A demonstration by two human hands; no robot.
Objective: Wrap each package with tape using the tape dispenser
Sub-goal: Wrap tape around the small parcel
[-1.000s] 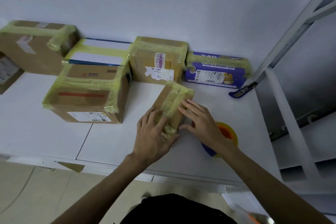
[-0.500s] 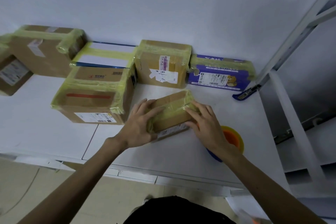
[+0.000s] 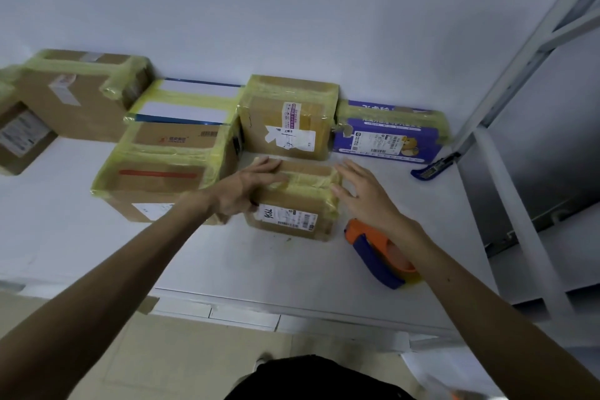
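Small taped package [image 3: 302, 201] sits flat in the middle of the table [image 3: 227, 263], and the left hand [image 3: 242, 187] lies across its top from the 9 o'clock edge, fingers straight, gripping nothing. The right hand [image 3: 363, 198] is spread at the package's 3 o'clock side, fingers apart and empty. The tape dispenser [image 3: 373, 250] lies at 5 o'clock, partly under that wrist.

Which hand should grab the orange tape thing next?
Probably the right hand: it's open, and the tape dispenser lies beside its wrist. The left hand rests on the small box.
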